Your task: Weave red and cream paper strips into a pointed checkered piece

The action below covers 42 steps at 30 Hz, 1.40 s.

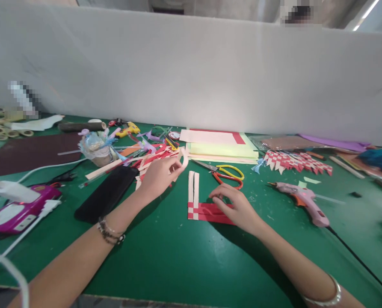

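Note:
My left hand [161, 173] is raised at mid-table, with thumb and fingers closed on a pale paper strip [185, 158] that curves upward. In front of me lies a small woven piece [193, 210] of red and pale paper strips, forming a checkered corner. Two pale strips [193, 186] extend away from that corner, and red strips [211, 209] run to the right. Over the right end of these red strips is my right hand [237, 207], its fingers loosely bent and apart, with nothing visible in them. Whether it presses on the strips is hard to see.
Scissors [227, 174] lie beyond my right hand, before stacked paper sheets [223, 149]. A pink glue gun [303, 199] with a cord is at right, near finished checkered strips [296, 162]. Loose strips [146, 164], a black phone-like case [107, 192] and a purple power strip [24, 209] are left.

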Each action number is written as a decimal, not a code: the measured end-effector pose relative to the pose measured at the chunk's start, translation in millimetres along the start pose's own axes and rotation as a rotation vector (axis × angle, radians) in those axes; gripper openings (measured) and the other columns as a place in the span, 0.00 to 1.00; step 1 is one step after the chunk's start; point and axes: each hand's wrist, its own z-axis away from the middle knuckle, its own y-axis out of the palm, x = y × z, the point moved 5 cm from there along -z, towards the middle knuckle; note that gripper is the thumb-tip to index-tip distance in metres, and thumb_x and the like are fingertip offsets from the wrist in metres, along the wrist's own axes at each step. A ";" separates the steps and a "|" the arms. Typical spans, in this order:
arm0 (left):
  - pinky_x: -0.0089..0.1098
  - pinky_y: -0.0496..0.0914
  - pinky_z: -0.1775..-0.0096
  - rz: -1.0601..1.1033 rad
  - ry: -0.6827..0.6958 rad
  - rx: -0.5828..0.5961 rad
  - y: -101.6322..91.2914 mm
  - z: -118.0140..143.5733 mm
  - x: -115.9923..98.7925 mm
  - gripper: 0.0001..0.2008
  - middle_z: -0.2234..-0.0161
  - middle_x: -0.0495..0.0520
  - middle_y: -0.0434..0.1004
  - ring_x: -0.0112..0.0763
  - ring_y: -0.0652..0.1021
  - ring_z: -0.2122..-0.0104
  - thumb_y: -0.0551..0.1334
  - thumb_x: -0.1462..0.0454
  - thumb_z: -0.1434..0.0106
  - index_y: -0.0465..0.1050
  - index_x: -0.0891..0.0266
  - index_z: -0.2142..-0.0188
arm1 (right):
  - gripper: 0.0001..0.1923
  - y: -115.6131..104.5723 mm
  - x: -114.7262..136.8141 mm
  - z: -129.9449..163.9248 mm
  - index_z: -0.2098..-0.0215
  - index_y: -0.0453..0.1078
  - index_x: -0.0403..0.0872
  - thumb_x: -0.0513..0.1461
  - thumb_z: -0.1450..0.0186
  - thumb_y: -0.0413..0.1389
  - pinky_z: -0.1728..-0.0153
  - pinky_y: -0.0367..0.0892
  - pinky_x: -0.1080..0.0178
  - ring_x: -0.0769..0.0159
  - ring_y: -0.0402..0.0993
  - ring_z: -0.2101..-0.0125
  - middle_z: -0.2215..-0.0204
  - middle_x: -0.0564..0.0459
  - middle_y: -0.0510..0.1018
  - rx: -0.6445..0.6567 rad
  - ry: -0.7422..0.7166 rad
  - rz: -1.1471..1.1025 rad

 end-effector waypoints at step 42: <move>0.38 0.64 0.53 0.075 0.444 0.528 61.3 47.6 -16.3 0.25 0.49 0.58 0.64 0.41 0.69 0.52 0.63 0.55 0.43 0.63 0.59 0.47 | 0.11 -35.9 -27.5 77.4 0.71 0.69 0.47 0.45 0.47 0.62 0.81 0.65 0.71 0.74 0.70 0.81 0.77 0.56 0.76 -0.580 0.462 -0.822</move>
